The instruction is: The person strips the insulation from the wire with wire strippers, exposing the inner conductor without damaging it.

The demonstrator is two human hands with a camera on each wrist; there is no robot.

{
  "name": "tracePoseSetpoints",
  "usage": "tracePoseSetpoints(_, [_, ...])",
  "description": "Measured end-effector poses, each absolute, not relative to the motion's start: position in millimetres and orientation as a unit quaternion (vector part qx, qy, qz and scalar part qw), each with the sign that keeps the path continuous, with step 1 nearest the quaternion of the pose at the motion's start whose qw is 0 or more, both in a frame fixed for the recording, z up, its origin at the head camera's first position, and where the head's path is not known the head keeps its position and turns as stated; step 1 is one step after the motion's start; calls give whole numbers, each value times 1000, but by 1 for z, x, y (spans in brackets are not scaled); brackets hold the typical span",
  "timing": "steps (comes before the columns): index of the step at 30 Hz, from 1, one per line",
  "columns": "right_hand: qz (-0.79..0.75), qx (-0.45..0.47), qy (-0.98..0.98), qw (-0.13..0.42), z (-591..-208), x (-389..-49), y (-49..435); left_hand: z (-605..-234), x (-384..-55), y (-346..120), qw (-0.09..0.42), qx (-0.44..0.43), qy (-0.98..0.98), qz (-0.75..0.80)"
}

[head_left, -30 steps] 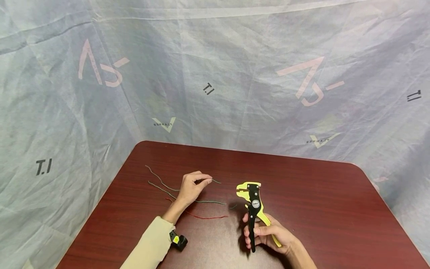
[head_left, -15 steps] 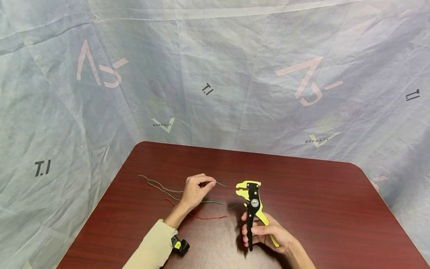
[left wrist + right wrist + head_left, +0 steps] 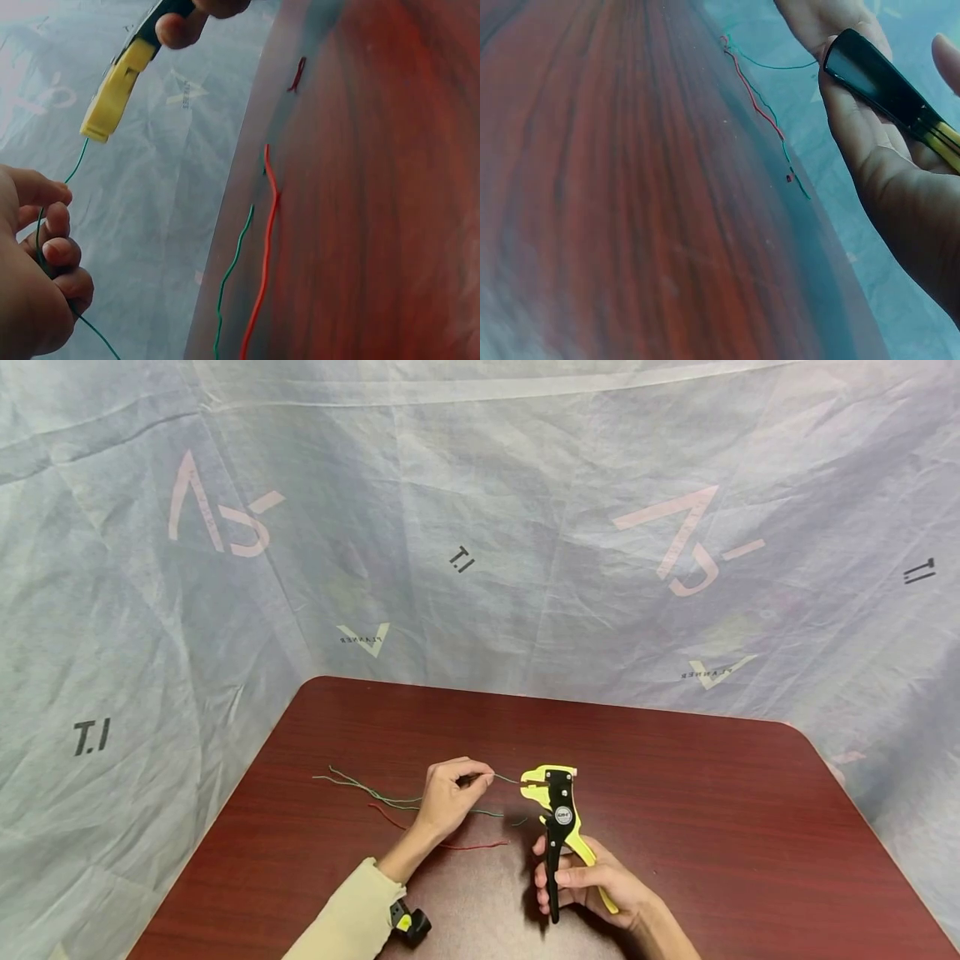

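My left hand [image 3: 450, 793] pinches a thin green wire [image 3: 80, 159] between thumb and fingers, and the wire's tail trails back to the left. The short end in front reaches the mouth of a yellow and black wire stripper [image 3: 561, 795]. My right hand [image 3: 603, 881] grips the stripper by its handles, head upward, above the table. In the left wrist view the wire's tip is right at the yellow head, which hides any part inside. Below the left hand lie a second green wire [image 3: 221, 296] and a red wire [image 3: 264, 277].
A short green offcut [image 3: 519, 822] lies left of the stripper. In the left wrist view a small dark red piece [image 3: 298, 73] lies on the reddish-brown table [image 3: 712, 827]. Behind the table hangs a grey printed sheet [image 3: 495, 510].
My left hand has moved right, bringing the green wire's end up to the stripper's mouth; its tail has slid across the other green wire. The stripper has shifted slightly left.
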State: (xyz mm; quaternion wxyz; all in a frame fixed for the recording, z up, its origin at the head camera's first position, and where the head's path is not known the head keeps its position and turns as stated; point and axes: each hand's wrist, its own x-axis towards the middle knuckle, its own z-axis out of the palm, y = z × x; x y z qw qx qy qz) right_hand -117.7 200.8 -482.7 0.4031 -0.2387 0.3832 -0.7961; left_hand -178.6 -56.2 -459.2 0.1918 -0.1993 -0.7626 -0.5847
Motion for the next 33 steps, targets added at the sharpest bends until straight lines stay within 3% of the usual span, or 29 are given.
tracePoseSetpoints(33, [-798, -248, 368, 408, -485, -115, 196, -466, -156, -25, 187, -125, -741, -633])
